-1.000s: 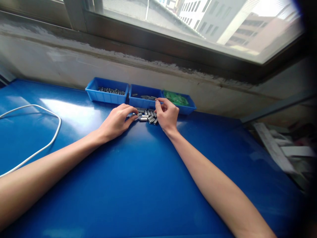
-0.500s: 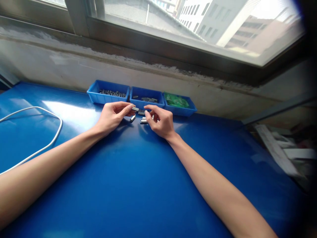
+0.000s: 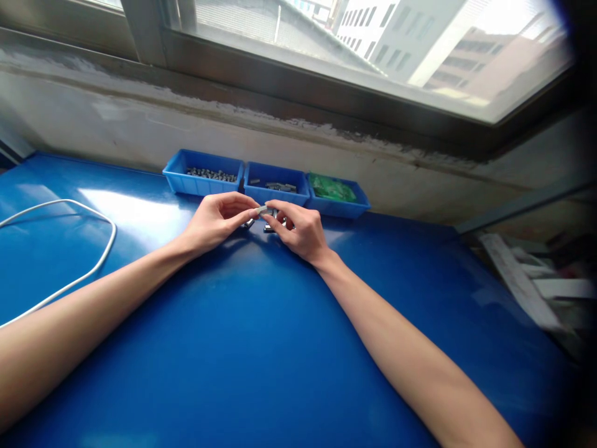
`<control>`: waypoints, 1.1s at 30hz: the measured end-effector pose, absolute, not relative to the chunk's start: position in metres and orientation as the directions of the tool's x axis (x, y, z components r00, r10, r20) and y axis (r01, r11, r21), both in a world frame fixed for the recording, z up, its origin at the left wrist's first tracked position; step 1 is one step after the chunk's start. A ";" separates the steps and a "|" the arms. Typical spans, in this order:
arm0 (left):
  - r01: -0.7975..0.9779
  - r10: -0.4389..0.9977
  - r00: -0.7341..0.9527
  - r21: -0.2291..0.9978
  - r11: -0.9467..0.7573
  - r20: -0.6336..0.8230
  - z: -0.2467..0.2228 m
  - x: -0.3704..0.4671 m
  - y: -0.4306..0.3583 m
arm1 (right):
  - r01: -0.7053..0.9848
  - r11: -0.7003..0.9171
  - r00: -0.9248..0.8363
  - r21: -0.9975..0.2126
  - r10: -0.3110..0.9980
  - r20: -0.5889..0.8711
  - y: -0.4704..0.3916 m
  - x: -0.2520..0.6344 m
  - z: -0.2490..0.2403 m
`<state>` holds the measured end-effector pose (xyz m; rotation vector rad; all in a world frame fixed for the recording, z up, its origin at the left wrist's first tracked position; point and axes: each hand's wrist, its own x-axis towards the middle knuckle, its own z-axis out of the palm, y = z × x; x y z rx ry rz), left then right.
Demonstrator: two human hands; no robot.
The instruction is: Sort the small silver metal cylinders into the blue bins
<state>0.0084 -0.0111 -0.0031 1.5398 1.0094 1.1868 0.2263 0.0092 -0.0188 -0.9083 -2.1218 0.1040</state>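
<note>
Between my hands is a small grey bar-shaped piece [image 3: 262, 210], too small to name more exactly. My left hand [image 3: 220, 216] pinches its left end between thumb and fingertips. The thumb and forefinger of my right hand [image 3: 301, 229] close on its right end. Just under my left fingertips, a dark metallic piece [image 3: 249, 223] lies on the blue table [image 3: 280, 323]. More small dark and silver pieces [image 3: 269, 228] lie beside my right thumb, partly hidden by that hand.
Behind my hands stand three blue bins in a row: the left bin [image 3: 200, 185] with many small metal parts, the middle bin [image 3: 298, 196] with grey bar-shaped pieces, the right bin [image 3: 338, 207] with green plastic. A white cable [image 3: 113, 233] curves across the table's left side.
My hands have come together. The grey piece, held only in my left hand before, has moved slightly right, and my right thumb and forefinger now grip its other end.
</note>
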 end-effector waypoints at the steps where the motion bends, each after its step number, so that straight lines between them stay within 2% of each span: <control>1: 0.077 0.949 0.211 0.964 -0.254 0.233 -0.003 0.009 -0.011 | 0.561 0.741 -0.420 -0.369 0.639 0.645 0.009 0.226 -0.019; 5: 0.135 0.935 0.238 0.944 -0.300 0.264 -0.004 0.010 -0.012 | 0.535 0.755 -0.465 -0.379 0.638 0.614 0.010 0.226 -0.020; 8: 0.250 0.921 0.204 0.892 -0.376 0.331 -0.006 0.011 -0.013 | 0.592 0.714 -0.410 -0.374 0.666 0.623 0.012 0.226 -0.022; 11: 0.448 0.893 0.168 0.774 -0.447 0.419 -0.009 0.011 -0.014 | 0.680 0.605 -0.222 -0.414 0.708 0.670 0.014 0.226 -0.022; 13: 0.566 0.866 0.210 0.665 -0.486 0.454 -0.011 0.010 -0.014 | 0.719 0.510 -0.070 -0.472 0.729 0.681 0.018 0.228 -0.022; 15: 0.635 0.846 0.267 0.576 -0.515 0.462 -0.012 0.009 -0.013 | 0.725 0.430 0.046 -0.537 0.749 0.661 0.022 0.230 -0.022; 17: 0.656 0.839 0.300 0.540 -0.527 0.455 -0.013 0.009 -0.013 | 0.704 0.377 0.118 -0.601 0.773 0.623 0.027 0.233 -0.023; 21: 0.634 0.848 0.302 0.572 -0.520 0.436 -0.015 0.009 -0.012 | 0.660 0.343 0.148 -0.669 0.813 0.563 0.032 0.235 -0.026; 33: 0.561 0.859 0.241 0.657 -0.504 0.453 -0.014 0.010 -0.010 | 0.650 0.428 0.056 -0.628 0.797 0.601 0.025 0.231 -0.021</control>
